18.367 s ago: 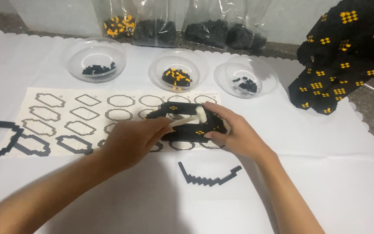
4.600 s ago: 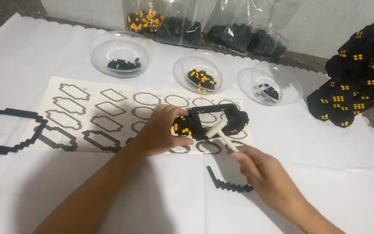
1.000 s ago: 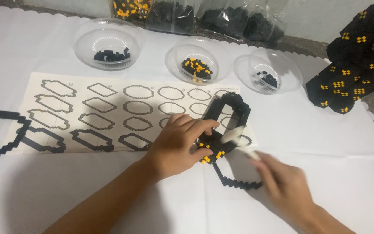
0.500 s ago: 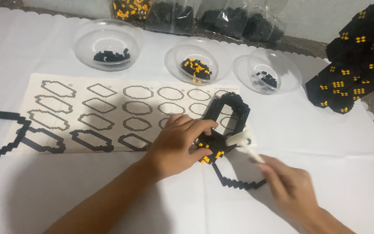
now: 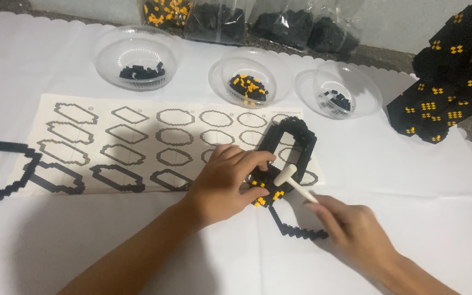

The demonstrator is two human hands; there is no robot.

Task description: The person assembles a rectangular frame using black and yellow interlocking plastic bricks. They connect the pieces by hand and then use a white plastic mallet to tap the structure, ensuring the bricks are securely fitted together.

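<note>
Dim, even light — soft shadows, slight blur throughout.

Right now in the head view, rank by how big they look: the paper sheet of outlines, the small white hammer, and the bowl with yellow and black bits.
1. Paper sheet
2. Bowl
3. White hammer

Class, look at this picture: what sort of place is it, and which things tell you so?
Probably a home hobby table for building with tiny bricks: a white cloth, clear bowls of sorted black and yellow pieces, and a printed sheet of outline shapes.
</note>
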